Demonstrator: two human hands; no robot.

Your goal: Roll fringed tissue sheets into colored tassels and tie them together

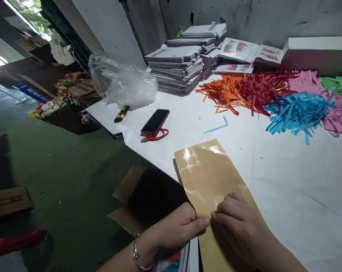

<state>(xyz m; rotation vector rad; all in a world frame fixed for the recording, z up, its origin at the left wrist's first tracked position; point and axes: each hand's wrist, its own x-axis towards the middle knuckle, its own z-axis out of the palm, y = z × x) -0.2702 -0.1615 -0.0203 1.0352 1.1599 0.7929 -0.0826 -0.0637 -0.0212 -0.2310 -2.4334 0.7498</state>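
A tan, glossy sheet of clear round stickers [207, 173] lies over the table's front edge, with circle outlines showing near its far left corner. My left hand [179, 226], with a silver bangle at the wrist, grips the sheet's left edge, thumb on top and fingers hidden underneath. Just right of that thumb, my right hand [239, 223] is closed in a pinch low over the sheet. Whatever lies between its fingertips is too small or hidden to make out. Beneath my left wrist is a stack of printed packs [175, 260], partly covered.
Orange [226, 92], red [263, 88] and blue tassels [301, 111] lie at the back right. Stacked flat packs [176, 68] stand by the wall, near a clear plastic bag [125, 83]. A phone [156, 121] and yellow-black cutter [122, 113] lie left. An open carton [131, 185] stands below.
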